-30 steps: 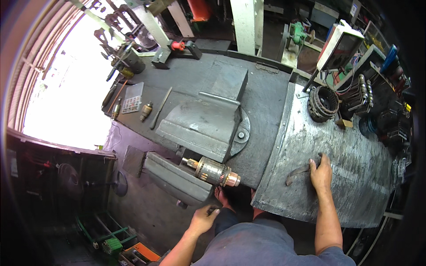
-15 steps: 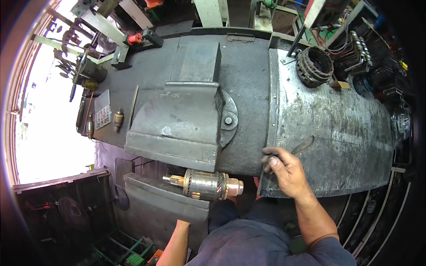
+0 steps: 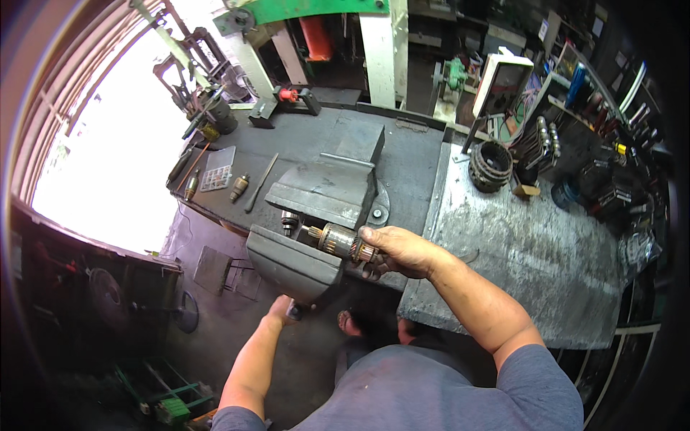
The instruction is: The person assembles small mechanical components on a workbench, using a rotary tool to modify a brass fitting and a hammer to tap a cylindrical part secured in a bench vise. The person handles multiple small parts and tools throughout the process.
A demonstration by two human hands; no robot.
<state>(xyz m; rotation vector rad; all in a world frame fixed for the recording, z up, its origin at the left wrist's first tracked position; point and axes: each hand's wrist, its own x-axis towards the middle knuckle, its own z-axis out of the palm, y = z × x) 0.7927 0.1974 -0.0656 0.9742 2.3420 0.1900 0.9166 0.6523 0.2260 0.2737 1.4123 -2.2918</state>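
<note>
A motor armature (image 3: 336,238), with a toothed shaft at its left end and copper windings, lies between the jaws of a large bench vise. Its far jaw (image 3: 320,192) is beyond the armature and its near jaw (image 3: 291,264) is on my side. My right hand (image 3: 404,251) is closed around the armature's right end, thumb on top, other fingers partly hidden below. Under the near jaw, my left hand (image 3: 282,309) grips the vise handle (image 3: 294,311), of which only a short piece shows. A small metal drive part (image 3: 289,222) sits between the jaws, left of the armature.
On the bench's left stand a parts box (image 3: 218,172), a small gear drive (image 3: 240,188), a long file-like bar (image 3: 262,183) and a tool pot (image 3: 221,116). A round stator (image 3: 491,167) rests on the metal-topped right side. A stool (image 3: 213,269) stands on the floor, left.
My right hand has moved left from over the metal top onto the armature's end. My left hand, hidden before, now shows at the vise handle. The whole view has shifted.
</note>
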